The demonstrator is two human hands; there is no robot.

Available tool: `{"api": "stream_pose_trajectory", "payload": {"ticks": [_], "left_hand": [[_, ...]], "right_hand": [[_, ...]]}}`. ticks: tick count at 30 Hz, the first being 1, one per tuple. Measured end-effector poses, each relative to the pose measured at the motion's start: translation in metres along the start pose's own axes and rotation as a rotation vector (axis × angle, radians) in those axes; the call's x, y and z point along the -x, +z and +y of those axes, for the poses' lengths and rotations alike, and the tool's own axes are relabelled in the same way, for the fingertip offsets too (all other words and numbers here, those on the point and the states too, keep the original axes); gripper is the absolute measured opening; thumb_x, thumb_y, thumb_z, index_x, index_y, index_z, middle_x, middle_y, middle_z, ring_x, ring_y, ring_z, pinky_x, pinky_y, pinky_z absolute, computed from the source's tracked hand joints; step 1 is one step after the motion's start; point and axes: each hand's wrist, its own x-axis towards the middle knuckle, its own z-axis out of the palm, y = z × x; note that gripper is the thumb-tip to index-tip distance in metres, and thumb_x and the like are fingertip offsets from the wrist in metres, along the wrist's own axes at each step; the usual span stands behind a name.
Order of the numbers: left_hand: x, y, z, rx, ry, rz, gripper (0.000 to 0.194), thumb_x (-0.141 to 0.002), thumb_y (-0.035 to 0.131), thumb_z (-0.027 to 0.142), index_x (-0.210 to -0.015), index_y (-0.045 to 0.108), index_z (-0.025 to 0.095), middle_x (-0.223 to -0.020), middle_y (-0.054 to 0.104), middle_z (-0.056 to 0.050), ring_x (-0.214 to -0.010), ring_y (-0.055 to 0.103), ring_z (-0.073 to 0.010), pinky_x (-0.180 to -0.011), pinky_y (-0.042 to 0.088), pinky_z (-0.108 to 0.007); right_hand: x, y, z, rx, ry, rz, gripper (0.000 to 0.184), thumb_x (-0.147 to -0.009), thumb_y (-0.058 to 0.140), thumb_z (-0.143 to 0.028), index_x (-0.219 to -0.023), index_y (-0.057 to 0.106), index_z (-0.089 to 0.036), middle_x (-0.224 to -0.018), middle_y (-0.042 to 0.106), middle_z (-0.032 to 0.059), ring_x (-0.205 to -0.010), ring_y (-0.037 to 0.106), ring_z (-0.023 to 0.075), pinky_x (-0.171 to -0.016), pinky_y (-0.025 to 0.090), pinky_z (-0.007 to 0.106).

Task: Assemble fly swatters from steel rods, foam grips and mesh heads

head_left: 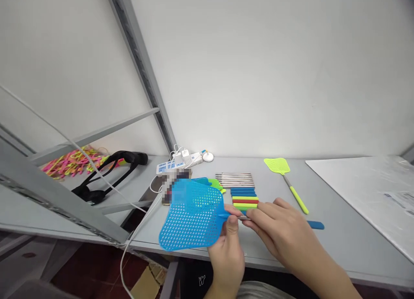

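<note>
My left hand [228,251] pinches the neck of a blue fly swatter head [194,217], its perforated face turned up toward me. A thin metal rod [244,218] runs from the neck into my right hand [281,230], whose fingers are closed around it. Beyond that hand a blue handle [316,225] sticks out; whether it joins the rod is hidden. Behind my hands lie a row of blue, yellow, red and green handles [245,199] and a row of silver rods [236,179]. More swatter heads, with a green one [216,184] showing, lie partly under the blue one.
A yellow fly swatter [286,178] with a rod and handle lies to the right, near a white board [365,191]. At left are a power strip [179,163], a black strap-like frame [113,178], colourful pieces [76,163], a grey metal post [142,61] and a hanging white cable [124,251].
</note>
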Motion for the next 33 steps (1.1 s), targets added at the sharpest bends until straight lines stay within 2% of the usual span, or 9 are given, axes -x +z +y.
{"api": "stream_pose_trajectory", "payload": {"ticks": [5, 10, 14, 19, 22, 26, 28, 33], "left_hand": [[-0.023, -0.013, 0.02, 0.202, 0.048, 0.182, 0.022, -0.089, 0.064, 0.042, -0.085, 0.064, 0.02, -0.082, 0.06, 0.0, -0.077, 0.058, -0.014, -0.078, 0.05, -0.028], [-0.048, -0.031, 0.04, 0.351, 0.078, 0.236, 0.022, -0.085, 0.07, 0.038, -0.084, 0.064, 0.017, -0.078, 0.057, 0.001, -0.067, 0.055, -0.011, -0.062, 0.051, -0.024], [-0.052, -0.036, 0.045, 0.425, 0.053, 0.233, 0.02, -0.084, 0.071, 0.033, -0.089, 0.064, 0.016, -0.078, 0.056, 0.001, -0.062, 0.052, -0.0092, -0.057, 0.05, -0.022], [-0.052, -0.032, 0.045, 0.429, 0.015, 0.218, 0.023, -0.083, 0.072, 0.035, -0.086, 0.063, 0.014, -0.079, 0.056, 0.0, -0.059, 0.051, -0.0095, -0.051, 0.049, -0.023], [-0.055, -0.032, 0.045, 0.427, 0.017, 0.224, 0.021, -0.084, 0.071, 0.034, -0.083, 0.062, 0.014, -0.075, 0.054, 0.001, -0.058, 0.05, -0.0092, -0.048, 0.047, -0.021], [-0.059, -0.033, 0.041, 0.423, -0.014, 0.237, 0.02, -0.084, 0.071, 0.033, -0.081, 0.061, 0.016, -0.077, 0.053, 0.002, -0.058, 0.047, -0.0079, -0.039, 0.037, -0.016], [-0.059, -0.032, 0.037, 0.421, -0.07, 0.23, 0.022, -0.083, 0.071, 0.036, -0.08, 0.062, 0.016, -0.081, 0.055, 0.0, -0.061, 0.05, -0.0097, -0.041, 0.04, -0.018], [-0.054, -0.026, 0.024, 0.508, -0.207, 0.102, 0.02, -0.088, 0.059, 0.036, -0.082, 0.065, 0.017, -0.091, 0.062, -0.005, -0.075, 0.057, -0.0153, -0.054, 0.049, -0.025]], "right_hand": [[0.01, -0.013, 0.015, 0.056, 0.029, 0.003, 0.028, -0.101, 0.043, -0.027, -0.078, 0.057, -0.02, -0.063, 0.055, -0.0028, -0.057, 0.044, 0.0126, -0.066, 0.026, 0.031], [0.029, -0.034, 0.038, 0.117, 0.12, -0.016, 0.021, -0.1, 0.047, -0.029, -0.084, 0.058, -0.022, -0.071, 0.061, -0.0024, -0.063, 0.049, 0.0124, -0.082, 0.03, 0.035], [0.055, -0.048, 0.053, 0.217, 0.15, 0.019, 0.019, -0.099, 0.049, -0.033, -0.087, 0.06, -0.024, -0.072, 0.063, -0.0029, -0.068, 0.054, 0.014, -0.092, 0.027, 0.042], [0.092, -0.064, 0.068, 0.326, 0.163, 0.051, 0.021, -0.098, 0.049, -0.039, -0.091, 0.063, -0.026, -0.072, 0.065, -0.0029, -0.068, 0.057, 0.0153, -0.097, 0.022, 0.046], [0.101, -0.07, 0.069, 0.349, 0.201, 0.077, 0.019, -0.098, 0.05, -0.037, -0.091, 0.063, -0.025, -0.07, 0.064, -0.0036, -0.066, 0.058, 0.0148, -0.098, 0.022, 0.047], [0.1, -0.066, 0.067, 0.287, 0.273, 0.061, 0.015, -0.098, 0.051, -0.034, -0.093, 0.062, -0.025, -0.071, 0.063, -0.0035, -0.068, 0.056, 0.0147, -0.095, 0.027, 0.044], [0.104, -0.064, 0.071, 0.247, 0.312, 0.05, 0.015, -0.098, 0.051, -0.035, -0.096, 0.062, -0.025, -0.074, 0.063, -0.0021, -0.071, 0.055, 0.0159, -0.091, 0.031, 0.042], [0.124, -0.065, 0.091, 0.192, 0.366, 0.018, 0.016, -0.096, 0.053, -0.039, -0.101, 0.064, -0.027, -0.081, 0.065, -0.0001, -0.075, 0.055, 0.0186, -0.078, 0.036, 0.037]]}}
